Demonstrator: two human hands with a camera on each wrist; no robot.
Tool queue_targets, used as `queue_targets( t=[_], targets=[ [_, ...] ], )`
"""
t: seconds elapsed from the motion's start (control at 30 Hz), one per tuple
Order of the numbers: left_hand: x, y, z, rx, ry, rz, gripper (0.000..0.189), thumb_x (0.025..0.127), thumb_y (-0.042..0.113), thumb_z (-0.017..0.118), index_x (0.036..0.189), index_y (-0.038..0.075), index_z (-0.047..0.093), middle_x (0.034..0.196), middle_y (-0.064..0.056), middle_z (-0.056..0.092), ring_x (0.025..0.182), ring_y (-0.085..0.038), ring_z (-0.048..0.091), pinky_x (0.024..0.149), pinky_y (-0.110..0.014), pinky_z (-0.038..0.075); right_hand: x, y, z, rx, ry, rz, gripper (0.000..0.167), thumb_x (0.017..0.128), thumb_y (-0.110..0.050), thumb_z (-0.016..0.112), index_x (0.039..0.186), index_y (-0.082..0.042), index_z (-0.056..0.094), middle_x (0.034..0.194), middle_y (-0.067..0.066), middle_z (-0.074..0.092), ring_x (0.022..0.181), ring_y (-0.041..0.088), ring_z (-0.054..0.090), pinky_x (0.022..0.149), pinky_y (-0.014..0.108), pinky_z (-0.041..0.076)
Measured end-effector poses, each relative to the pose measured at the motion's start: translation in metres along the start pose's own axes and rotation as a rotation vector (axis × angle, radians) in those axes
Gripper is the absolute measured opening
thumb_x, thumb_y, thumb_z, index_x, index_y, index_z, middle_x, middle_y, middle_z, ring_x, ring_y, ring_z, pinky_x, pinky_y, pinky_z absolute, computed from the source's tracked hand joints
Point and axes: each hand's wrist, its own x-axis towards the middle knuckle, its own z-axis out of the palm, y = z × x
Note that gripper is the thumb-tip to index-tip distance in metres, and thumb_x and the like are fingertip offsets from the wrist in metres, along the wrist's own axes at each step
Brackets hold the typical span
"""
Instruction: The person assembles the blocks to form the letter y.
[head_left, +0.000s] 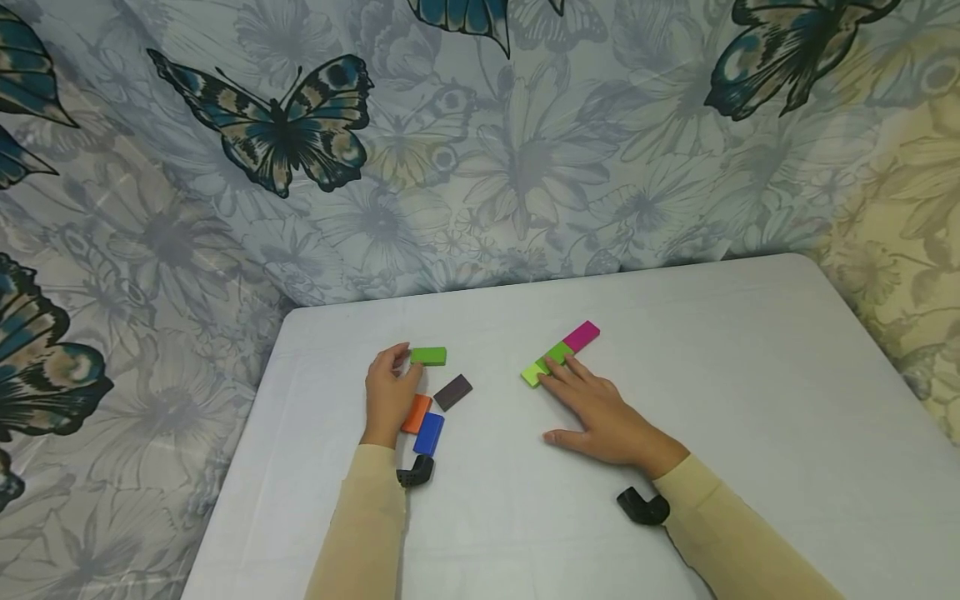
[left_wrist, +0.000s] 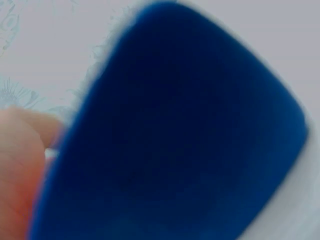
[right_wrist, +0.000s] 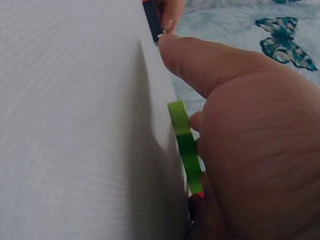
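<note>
On the left of the table, my left hand (head_left: 387, 395) pinches the left end of a green block (head_left: 429, 357) between thumb and fingers. An orange block (head_left: 417, 413), a blue block (head_left: 429, 434) and a dark grey block (head_left: 453, 392) lie close by it. The blue block (left_wrist: 175, 125) fills most of the left wrist view and hides much of that hand. My right hand (head_left: 603, 417) is spread, its fingertips resting on a row of a light green block (head_left: 532, 374), a green block (head_left: 557, 353) and a magenta block (head_left: 582, 336). Its thumb points left, apart from them.
Both rows of blocks lie on a white-covered table (head_left: 487, 517). Its far edge meets a butterfly-patterned cloth (head_left: 525, 167). A black wrist device sits at each cuff, the left one (head_left: 416, 472) just below the blue block and the right one (head_left: 643, 506) over bare tabletop.
</note>
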Motion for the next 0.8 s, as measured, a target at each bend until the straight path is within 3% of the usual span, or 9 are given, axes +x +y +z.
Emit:
queue_targets(
  t=[0.2,0.47,0.6,0.8],
  targets=[
    [-0.001,0.004,0.0,0.032,-0.11,0.026,0.064,0.097,0.032,0.085,0.152,0.007,0.062,0.145,-0.011,0.062,0.13,-0.032,0.049,0.109,-0.05,0.043,0.001,0.0,0.0,-0.003,0.005,-0.013,0.088,0.099,-0.05,0.079,0.169,-0.014,0.042,0.178,0.008,0.025,0.165,0.036,0.007,0.119,0.069,0.025],
    [0.002,0.005,0.008,0.126,-0.112,0.092,0.079,0.091,0.042,0.091,0.155,0.008,0.058,0.146,-0.012,0.061,0.121,-0.035,0.048,0.106,-0.052,0.039,0.0,0.0,-0.001,-0.015,0.006,-0.01,0.088,0.098,-0.049,0.08,0.169,-0.014,0.042,0.178,0.008,0.025,0.165,0.037,0.008,0.118,0.07,0.025],
    [0.004,0.006,0.012,0.187,-0.092,0.119,0.076,0.093,0.039,0.088,0.154,0.006,0.058,0.145,-0.015,0.06,0.118,-0.038,0.048,0.104,-0.056,0.038,0.001,0.0,-0.002,-0.026,0.006,-0.009,0.088,0.098,-0.049,0.081,0.17,-0.016,0.041,0.178,0.008,0.025,0.165,0.037,0.008,0.118,0.071,0.026],
    [0.003,0.005,0.013,0.17,-0.065,0.109,0.069,0.09,0.02,0.081,0.153,0.005,0.059,0.146,-0.018,0.058,0.119,-0.04,0.049,0.105,-0.058,0.038,0.001,0.0,-0.001,-0.033,-0.007,-0.005,0.087,0.097,-0.048,0.082,0.169,-0.017,0.044,0.178,0.008,0.025,0.165,0.038,0.008,0.117,0.071,0.027]
  ],
)
